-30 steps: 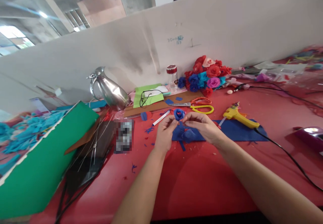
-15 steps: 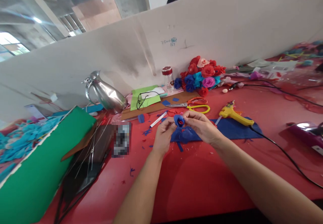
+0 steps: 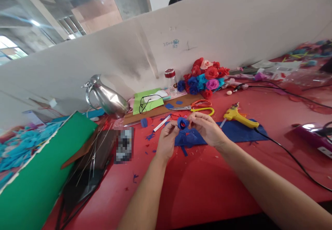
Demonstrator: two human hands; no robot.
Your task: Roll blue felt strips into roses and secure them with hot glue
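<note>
A small blue fabric or paper rose [image 3: 182, 123] with a reddish centre is held up above the work surface. My left hand [image 3: 167, 138] pinches it from the left side between thumb and fingers. At its right edge, the bent fingertips of my right hand [image 3: 206, 128] are closed on the outer petal. Directly below the rose lies a blue sheet [image 3: 233, 132] with loose blue petals [image 3: 190, 138] on it. Orange-and-yellow-handled scissors [image 3: 199, 108] rest just beyond my hands. To the right, a yellow glue gun [image 3: 240, 117] lies on the blue sheet.
A bunch of finished roses [image 3: 207, 77], a red-lidded jar [image 3: 171, 80] and a steel jug [image 3: 106, 98] stand along the white partition [image 3: 116, 57]. Eyeglasses [image 3: 149, 100] lie on green paper. A green board [image 3: 46, 167] leans at left. The glue gun's black cord [image 3: 290, 157] runs right.
The view has shifted slightly. Both hands stay at the rose, which has turned a little, and my right fingertips have shifted slightly at its edge.
</note>
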